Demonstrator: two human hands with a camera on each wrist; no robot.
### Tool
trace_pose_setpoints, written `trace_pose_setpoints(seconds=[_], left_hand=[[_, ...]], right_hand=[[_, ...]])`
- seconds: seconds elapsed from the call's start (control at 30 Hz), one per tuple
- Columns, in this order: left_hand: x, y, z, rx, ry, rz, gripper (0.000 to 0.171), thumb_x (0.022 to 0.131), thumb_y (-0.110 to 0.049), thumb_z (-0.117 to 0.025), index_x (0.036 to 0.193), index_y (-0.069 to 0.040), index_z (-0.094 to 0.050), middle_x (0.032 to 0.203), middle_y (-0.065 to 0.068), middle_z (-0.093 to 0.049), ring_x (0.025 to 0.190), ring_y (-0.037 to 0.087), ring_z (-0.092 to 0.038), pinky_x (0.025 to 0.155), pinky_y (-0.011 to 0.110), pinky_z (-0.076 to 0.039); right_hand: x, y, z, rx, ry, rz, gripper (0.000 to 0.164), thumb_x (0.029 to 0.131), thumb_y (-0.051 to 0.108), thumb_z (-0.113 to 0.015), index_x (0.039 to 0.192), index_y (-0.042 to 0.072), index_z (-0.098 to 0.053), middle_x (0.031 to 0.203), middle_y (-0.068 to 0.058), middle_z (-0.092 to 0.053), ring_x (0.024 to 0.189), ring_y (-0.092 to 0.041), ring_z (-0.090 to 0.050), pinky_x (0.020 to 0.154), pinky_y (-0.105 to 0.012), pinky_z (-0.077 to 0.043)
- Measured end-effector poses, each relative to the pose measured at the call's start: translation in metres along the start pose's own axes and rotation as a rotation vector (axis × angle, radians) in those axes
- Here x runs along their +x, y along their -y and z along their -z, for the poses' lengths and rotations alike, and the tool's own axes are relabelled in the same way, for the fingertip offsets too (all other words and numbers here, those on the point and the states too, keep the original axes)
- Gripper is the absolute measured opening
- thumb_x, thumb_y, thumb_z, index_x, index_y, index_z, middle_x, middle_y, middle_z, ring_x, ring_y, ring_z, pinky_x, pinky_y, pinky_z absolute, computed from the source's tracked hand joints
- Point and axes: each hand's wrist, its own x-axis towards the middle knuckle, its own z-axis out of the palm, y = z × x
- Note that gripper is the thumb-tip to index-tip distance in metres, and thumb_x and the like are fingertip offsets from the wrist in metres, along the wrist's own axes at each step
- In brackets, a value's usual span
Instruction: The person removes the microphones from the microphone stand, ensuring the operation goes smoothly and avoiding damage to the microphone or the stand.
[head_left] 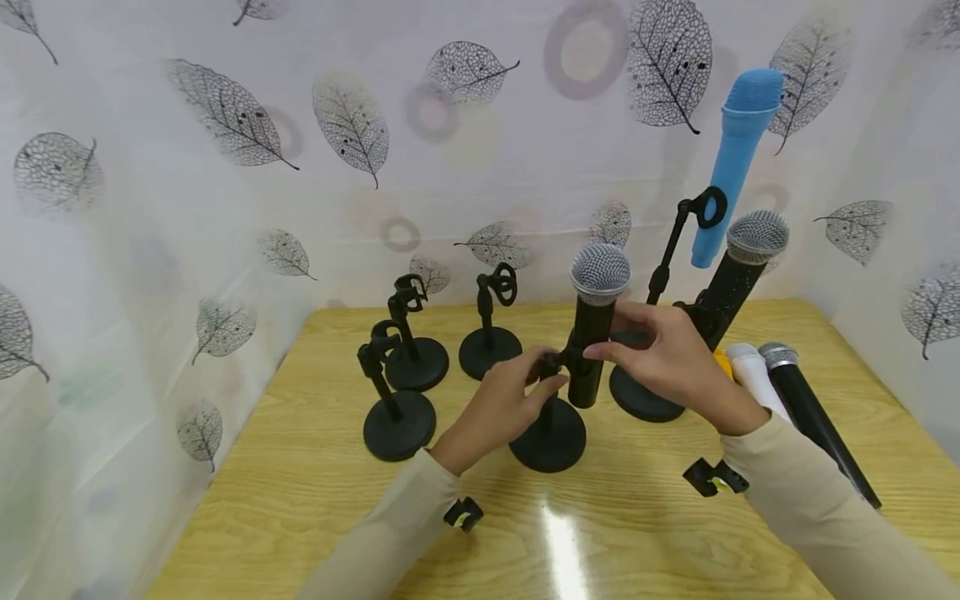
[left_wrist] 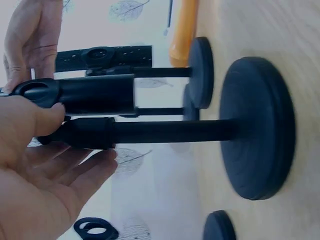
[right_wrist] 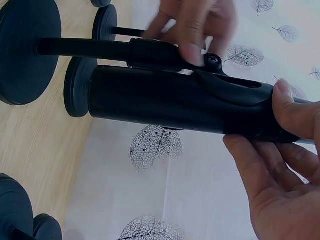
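Note:
Upright in front of me is a black microphone with a silver mesh head [head_left: 601, 271]. My right hand [head_left: 667, 358] holds its body between thumb and fingers. The body sits in the clip [right_wrist: 235, 90] at the top of a short black desk stand [head_left: 550, 442]. My left hand [head_left: 504, 396] pinches that stand's joint just below the clip. In the left wrist view, the microphone's lower end [left_wrist: 100, 95] runs alongside the stand's pole [left_wrist: 175, 131]. The round base [left_wrist: 260, 130] rests on the table.
Three black stands [head_left: 400, 425] with bare clips are at the left. At the right, a blue microphone [head_left: 738, 158] and a black, silver-headed microphone [head_left: 738, 267] rise on stands. White [head_left: 757, 379] and black [head_left: 817, 421] microphones lie on the wooden table [head_left: 300, 500]. Leaf-patterned cloth hangs behind.

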Motion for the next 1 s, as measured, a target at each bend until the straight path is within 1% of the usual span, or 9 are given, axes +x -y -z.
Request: trace_pose_setpoints(seconds=[0.07, 0.23, 0.33, 0.5, 0.57, 0.7, 0.8, 0.93, 1.0], left_hand=[[0.002, -0.002, 0.002, -0.027, -0.050, -0.063, 0.031, 0.103, -0.022, -0.061, 0.131, -0.008, -0.061, 0.118, 0.003, -0.071, 0.109, 0.010, -0.067, 0.095, 0.024, -0.053], [0.006, -0.004, 0.005, -0.059, -0.155, -0.205, 0.026, 0.100, -0.010, -0.065, 0.125, -0.003, -0.067, 0.116, 0.008, -0.072, 0.103, 0.012, -0.070, 0.089, 0.019, -0.054], [0.005, -0.001, 0.003, -0.046, -0.212, -0.261, 0.025, 0.097, -0.006, -0.068, 0.121, -0.001, -0.070, 0.113, 0.010, -0.072, 0.101, 0.015, -0.071, 0.087, 0.018, -0.055], [0.003, 0.005, -0.002, 0.033, -0.287, -0.341, 0.026, 0.096, -0.006, -0.069, 0.122, 0.000, -0.072, 0.108, 0.010, -0.073, 0.098, 0.017, -0.070, 0.081, 0.017, -0.055], [0.002, 0.006, -0.004, 0.067, -0.300, -0.358, 0.027, 0.096, -0.007, -0.069, 0.122, 0.000, -0.072, 0.106, 0.010, -0.072, 0.096, 0.017, -0.070, 0.078, 0.017, -0.055], [0.003, 0.006, -0.004, 0.098, -0.300, -0.365, 0.028, 0.096, -0.006, -0.069, 0.123, 0.002, -0.071, 0.105, 0.009, -0.071, 0.094, 0.017, -0.070, 0.075, 0.016, -0.054], [0.003, 0.004, -0.004, 0.108, -0.299, -0.364, 0.028, 0.096, -0.005, -0.069, 0.123, 0.002, -0.071, 0.104, 0.009, -0.071, 0.093, 0.017, -0.069, 0.074, 0.016, -0.053], [0.004, 0.003, -0.004, 0.122, -0.292, -0.370, 0.028, 0.097, -0.005, -0.068, 0.123, 0.002, -0.070, 0.103, 0.009, -0.071, 0.090, 0.017, -0.069, 0.072, 0.015, -0.052], [0.004, 0.002, -0.003, 0.126, -0.295, -0.374, 0.028, 0.097, -0.006, -0.068, 0.123, 0.002, -0.070, 0.104, 0.009, -0.071, 0.089, 0.017, -0.068, 0.070, 0.015, -0.052]], right_hand=[[-0.001, -0.001, -0.001, 0.020, -0.008, 0.011, 0.018, 0.084, 0.007, -0.083, 0.101, 0.008, -0.075, 0.092, 0.000, -0.075, 0.085, -0.006, -0.071, 0.075, -0.015, -0.055], [-0.003, -0.001, -0.005, 0.063, -0.029, 0.043, 0.021, 0.084, 0.004, -0.083, 0.103, 0.007, -0.076, 0.093, -0.001, -0.076, 0.084, -0.005, -0.071, 0.076, -0.015, -0.056], [-0.004, -0.002, -0.008, 0.084, -0.042, 0.064, 0.022, 0.082, 0.001, -0.084, 0.103, 0.006, -0.076, 0.092, -0.002, -0.076, 0.080, -0.006, -0.071, 0.073, -0.016, -0.057], [-0.003, 0.000, -0.012, 0.110, -0.069, 0.096, 0.024, 0.081, -0.003, -0.084, 0.103, 0.003, -0.076, 0.094, -0.004, -0.076, 0.081, -0.007, -0.071, 0.074, -0.017, -0.058], [-0.003, 0.000, -0.013, 0.104, -0.084, 0.106, 0.024, 0.080, -0.004, -0.084, 0.102, 0.003, -0.077, 0.094, -0.004, -0.076, 0.083, -0.008, -0.071, 0.075, -0.017, -0.057], [-0.001, 0.002, -0.013, 0.057, -0.106, 0.121, 0.020, 0.079, -0.002, -0.086, 0.095, 0.006, -0.077, 0.087, -0.001, -0.075, 0.072, -0.008, -0.068, 0.069, -0.015, -0.056], [0.000, 0.004, -0.011, 0.010, -0.109, 0.123, 0.017, 0.078, 0.000, -0.087, 0.088, 0.007, -0.075, 0.079, 0.001, -0.071, 0.062, -0.009, -0.062, 0.061, -0.015, -0.053], [0.002, 0.008, -0.005, -0.019, -0.120, 0.097, 0.016, 0.079, 0.001, -0.086, 0.088, 0.006, -0.074, 0.079, 0.000, -0.071, 0.066, -0.006, -0.063, 0.061, -0.013, -0.052], [0.004, 0.012, -0.001, -0.016, -0.115, 0.075, 0.015, 0.081, 0.002, -0.085, 0.090, 0.006, -0.074, 0.081, 0.000, -0.073, 0.072, -0.005, -0.066, 0.065, -0.014, -0.054]])
